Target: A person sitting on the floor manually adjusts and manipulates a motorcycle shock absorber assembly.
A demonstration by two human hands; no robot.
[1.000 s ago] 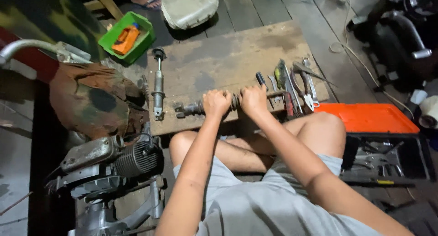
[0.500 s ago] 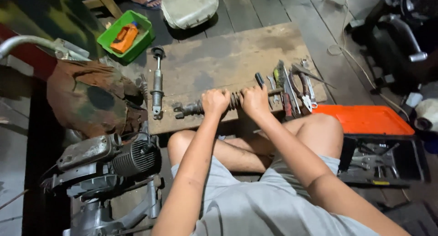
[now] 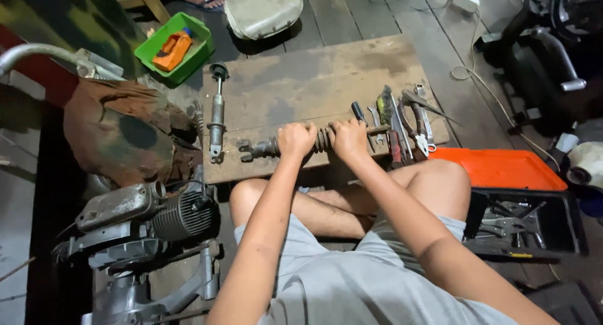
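Left grip: my left hand (image 3: pixel 296 140) was closed tight around the coil-spring shock absorber (image 3: pixel 295 146), near the middle of its length.
Right grip: my right hand (image 3: pixel 349 138) was wrapped shut on the same coil at its 3 o'clock end, the two fists just beside each other.
Where the piece lay: it rested crosswise along the 6 o'clock edge of the wooden board (image 3: pixel 314 80), its eyelet end (image 3: pixel 246 153) sticking out toward 9 o'clock, right above my knees.
Risk of slipping: I judged the spring could roll or jump off that near edge, since so little board lay under it and both my fists pressed from above.
Risk to fingers: my fingers sat over the coils, so I judged a sudden release of the spring could have pinched them.
Risk from neighbours: the row of hand tools (image 3: pixel 402 121) lay touching or just beside my right hand at 3 o'clock; a jerk that way could have scattered them or scraped my knuckles.
Second shock (image 3: pixel 217 111): it lay lengthwise at 10 o'clock, apart from my hands, and looked out of harm's way.
Below the edge: the engine block (image 3: pixel 157 218) sat at 8 o'clock and the open toolbox (image 3: pixel 521 221) at 4 o'clock, where a dropped piece might have landed.
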